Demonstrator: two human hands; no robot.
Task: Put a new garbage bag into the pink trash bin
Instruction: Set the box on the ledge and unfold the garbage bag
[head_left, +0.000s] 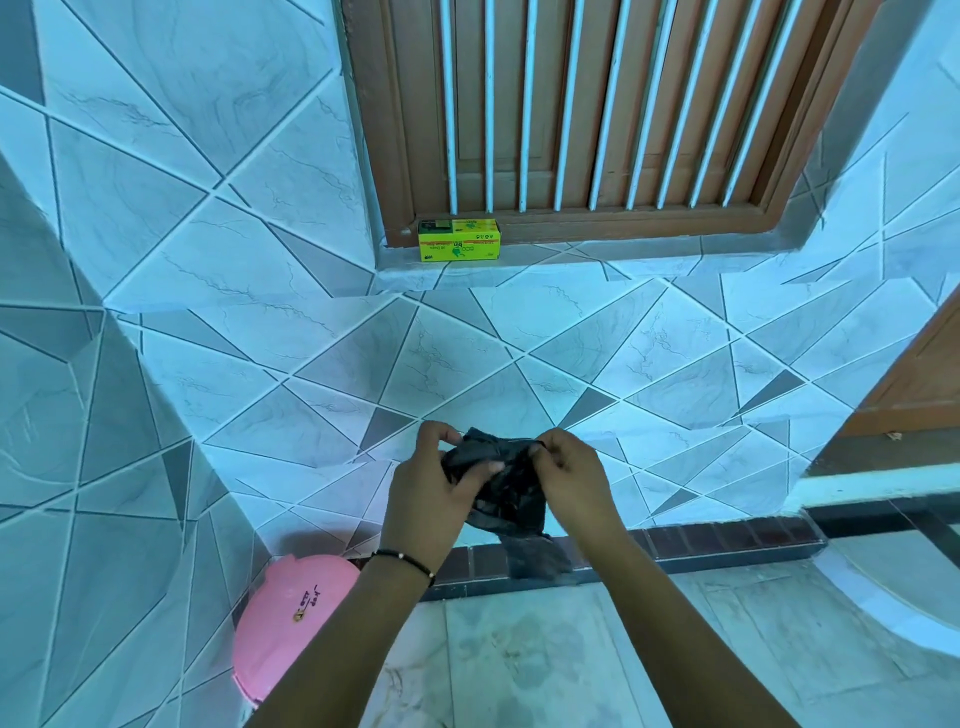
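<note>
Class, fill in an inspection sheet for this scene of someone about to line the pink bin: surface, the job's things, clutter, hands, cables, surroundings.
Surface: pale marble floor meeting a blue tiled wall.
Job's things: black garbage bag, still crumpled, held up in front of the wall; pink trash bin on the floor at lower left, partly hidden behind the left arm.
Clutter: yellow-green box on the window ledge.
Hands: left hand and right hand both grip the bag's top, fingers curled.
Cables: nothing seen.
Surroundings: brown wooden window frame with white bars; dark brick skirting along the wall's foot.
</note>
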